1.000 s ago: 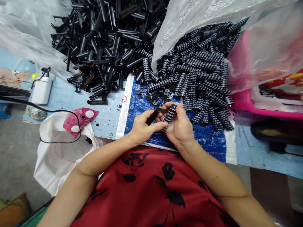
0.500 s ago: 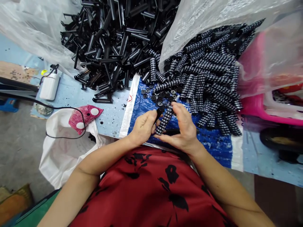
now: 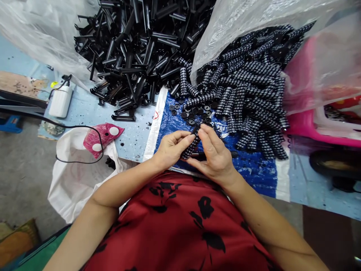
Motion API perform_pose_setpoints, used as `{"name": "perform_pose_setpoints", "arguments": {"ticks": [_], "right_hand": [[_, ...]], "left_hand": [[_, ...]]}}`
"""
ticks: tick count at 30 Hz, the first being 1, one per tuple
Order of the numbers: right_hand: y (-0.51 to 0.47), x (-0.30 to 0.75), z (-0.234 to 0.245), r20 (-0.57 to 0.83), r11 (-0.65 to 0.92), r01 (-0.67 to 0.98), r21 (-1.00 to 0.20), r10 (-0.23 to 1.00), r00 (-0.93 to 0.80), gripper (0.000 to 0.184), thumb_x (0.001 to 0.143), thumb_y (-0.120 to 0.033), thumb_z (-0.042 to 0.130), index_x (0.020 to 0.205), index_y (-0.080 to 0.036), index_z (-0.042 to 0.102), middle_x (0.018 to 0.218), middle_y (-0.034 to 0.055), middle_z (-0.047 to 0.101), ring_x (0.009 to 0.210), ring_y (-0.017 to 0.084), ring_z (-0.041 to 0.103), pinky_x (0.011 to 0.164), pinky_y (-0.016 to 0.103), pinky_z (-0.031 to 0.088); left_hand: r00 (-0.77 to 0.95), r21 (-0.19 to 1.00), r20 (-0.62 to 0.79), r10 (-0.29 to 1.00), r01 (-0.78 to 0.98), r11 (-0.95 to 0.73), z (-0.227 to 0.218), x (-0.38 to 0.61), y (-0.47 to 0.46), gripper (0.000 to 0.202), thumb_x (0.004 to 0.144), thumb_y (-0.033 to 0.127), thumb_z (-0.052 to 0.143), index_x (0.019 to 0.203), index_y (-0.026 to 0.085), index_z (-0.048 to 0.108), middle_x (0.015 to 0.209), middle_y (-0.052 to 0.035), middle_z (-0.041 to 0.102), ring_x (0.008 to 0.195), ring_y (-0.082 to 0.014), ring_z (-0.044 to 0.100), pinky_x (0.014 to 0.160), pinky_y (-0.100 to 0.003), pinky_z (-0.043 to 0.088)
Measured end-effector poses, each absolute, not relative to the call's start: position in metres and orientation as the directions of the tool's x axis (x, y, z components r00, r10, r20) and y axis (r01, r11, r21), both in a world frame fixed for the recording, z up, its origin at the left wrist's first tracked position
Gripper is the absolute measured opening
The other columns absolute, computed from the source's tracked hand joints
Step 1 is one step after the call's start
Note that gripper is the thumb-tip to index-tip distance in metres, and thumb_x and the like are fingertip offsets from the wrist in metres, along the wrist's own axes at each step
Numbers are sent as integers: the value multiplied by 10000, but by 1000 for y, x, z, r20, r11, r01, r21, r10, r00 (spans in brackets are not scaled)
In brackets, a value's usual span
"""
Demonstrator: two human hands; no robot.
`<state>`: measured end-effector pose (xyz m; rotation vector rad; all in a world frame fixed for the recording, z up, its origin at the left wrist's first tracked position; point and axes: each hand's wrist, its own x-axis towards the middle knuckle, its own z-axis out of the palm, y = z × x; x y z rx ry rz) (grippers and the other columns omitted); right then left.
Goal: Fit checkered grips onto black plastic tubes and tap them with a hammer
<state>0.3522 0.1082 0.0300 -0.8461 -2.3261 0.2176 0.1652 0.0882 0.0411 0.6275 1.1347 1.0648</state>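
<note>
Between my two hands is a black-and-white patterned tube (image 3: pixel 187 151), held at a slant with a narrow black plastic piece lying along it. My left hand (image 3: pixel 170 149) grips it from the left, thumb pressed on top. My right hand (image 3: pixel 216 160) has its fingertips at the upper end and its thumb near the lower end. Beneath the hands lies a dark rod-like tool (image 3: pixel 233 154), mostly covered. Just beyond them, several small black discs (image 3: pixel 191 122) are scattered on a blue plastic sheet (image 3: pixel 251 175).
Black plastic pieces (image 3: pixel 141 56) are heaped at the back. Patterned tubes (image 3: pixel 245 90) pile up on the right, beside a pink bin (image 3: pixel 301 130). Left are a white bottle (image 3: pixel 60 101), a pink pincushion-like packet (image 3: pixel 104 137), a cable (image 3: pixel 76 128) and a white bag (image 3: pixel 64 188).
The black piece in my left hand has come together with the patterned tube. My left hand has moved right onto the tube, and my right fingers have closed in around its upper end.
</note>
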Motion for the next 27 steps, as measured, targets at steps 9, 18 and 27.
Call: {"name": "perform_pose_setpoints", "arguments": {"ticks": [9, 18, 27], "right_hand": [[100, 370, 17, 349, 718, 573, -395, 694, -630, 926, 876, -592, 776, 1595, -112, 444, 1500, 183, 590, 1437, 304, 563, 1184, 451, 510], [99, 375, 28, 402, 683, 654, -324, 726, -559, 126, 978, -147, 637, 1103, -132, 649, 947, 57, 686, 870, 136, 589, 830, 275, 471], [110, 345, 37, 336, 744, 627, -230, 666, -666, 233, 1037, -238, 583, 1214, -132, 690, 885, 43, 695, 750, 113, 590, 719, 277, 424]], "left_hand": [[27, 881, -396, 918, -272, 388, 20, 134, 87, 544, 802, 602, 864, 1046, 164, 652, 857, -22, 676, 720, -142, 658, 685, -270, 526], [117, 814, -308, 944, 547, 197, 3, 56, 99, 318, 811, 445, 846, 908, 155, 760, 767, -28, 633, 693, -143, 521, 647, -267, 347], [137, 819, -356, 924, 521, 238, -1, 60, 110, 369, 719, 417, 899, 764, 162, 636, 649, 22, 545, 594, -112, 433, 577, -256, 262]]}}
